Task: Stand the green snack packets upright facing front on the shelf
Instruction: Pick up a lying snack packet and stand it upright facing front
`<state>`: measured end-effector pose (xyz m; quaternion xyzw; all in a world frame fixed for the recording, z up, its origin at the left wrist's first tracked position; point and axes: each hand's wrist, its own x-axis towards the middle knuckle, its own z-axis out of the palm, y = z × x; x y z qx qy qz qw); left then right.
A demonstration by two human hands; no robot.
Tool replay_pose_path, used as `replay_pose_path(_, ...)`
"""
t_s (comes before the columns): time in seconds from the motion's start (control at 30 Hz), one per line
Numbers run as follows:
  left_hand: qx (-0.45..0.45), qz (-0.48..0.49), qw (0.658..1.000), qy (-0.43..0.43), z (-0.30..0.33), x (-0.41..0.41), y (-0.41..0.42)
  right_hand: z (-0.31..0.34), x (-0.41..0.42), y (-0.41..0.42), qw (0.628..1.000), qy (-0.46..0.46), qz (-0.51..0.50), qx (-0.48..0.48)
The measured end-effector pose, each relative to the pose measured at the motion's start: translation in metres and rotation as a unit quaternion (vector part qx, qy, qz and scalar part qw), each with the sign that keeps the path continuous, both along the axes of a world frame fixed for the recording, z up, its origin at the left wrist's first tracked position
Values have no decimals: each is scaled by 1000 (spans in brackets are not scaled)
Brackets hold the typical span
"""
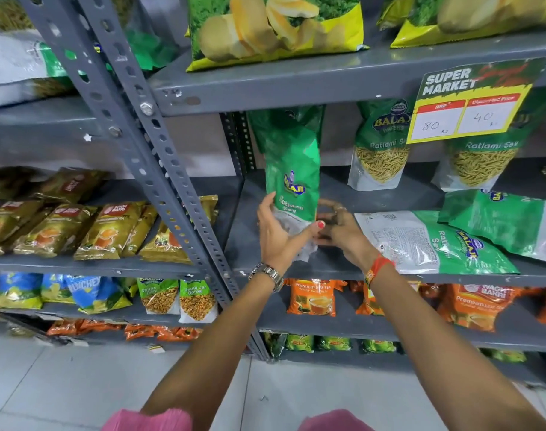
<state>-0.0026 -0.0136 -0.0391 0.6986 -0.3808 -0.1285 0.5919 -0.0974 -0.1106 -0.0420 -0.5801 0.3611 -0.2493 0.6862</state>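
A green Ratlami Sev packet (291, 169) stands nearly upright at the left end of the grey shelf (296, 265), crumpled at the top. My left hand (276, 231) grips its white lower end from the left, thumb across the front. My right hand (340, 231) touches the packet's lower right edge with curled fingers. Two more green packets stand upright at the back, one in the middle (380, 147) and one at the right (480, 163). Two others lie flat on the shelf, one near the front (433, 244) and one behind it at the right (508, 219).
A price tag (470, 104) hangs from the shelf above, covering part of the right standing packet. Perforated grey uprights (159, 169) rise left of the bay. Gold packets fill the left shelf; orange tea packets sit on the shelf below.
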Motion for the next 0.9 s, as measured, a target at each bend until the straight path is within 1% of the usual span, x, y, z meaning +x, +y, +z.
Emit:
replay_pose_path(0.07,21,25,999,-11,2,-7,-6,-4,4,10,1000,-12,5,-8)
replay_pose_path(0.13,24,84,996,-3,2,-9,-12,-7,10,16,1000,-15,-4,-21)
replay_pose_path(0.2,-6,119,993,10,2,-9,-15,-7,12,17,1000,-8,0,-30)
replay_pose_path(0.23,-22,120,992,21,2,-8,-14,-6,11,15,1000,-13,3,-27)
replay_pose_path(0.27,-37,105,993,42,3,-5,-13,-3,10,13,999,-23,1,-25)
replay_pose_path(0.37,-64,5,983,171,-1,12,-9,8,7,1,997,-55,-46,-14)
replay_pose_path(0.47,-52,-27,973,223,0,32,-11,17,14,-17,994,-67,-91,-2)
replay_pose_path(0.53,-49,-45,956,285,11,36,-9,22,21,-27,992,-67,-103,3)
replay_pose_path(0.63,-48,-107,924,365,19,45,-8,32,31,-40,992,-66,-107,-1)
replay_pose_path(0.73,-21,-159,903,398,23,60,-7,48,46,-57,996,-41,-79,-4)
replay_pose_path(0.8,-13,-166,899,404,23,69,-9,58,53,-61,998,-27,-55,2)
replay_pose_path(0.9,-9,-159,904,396,24,81,-15,48,53,-59,999,-32,-35,-23)
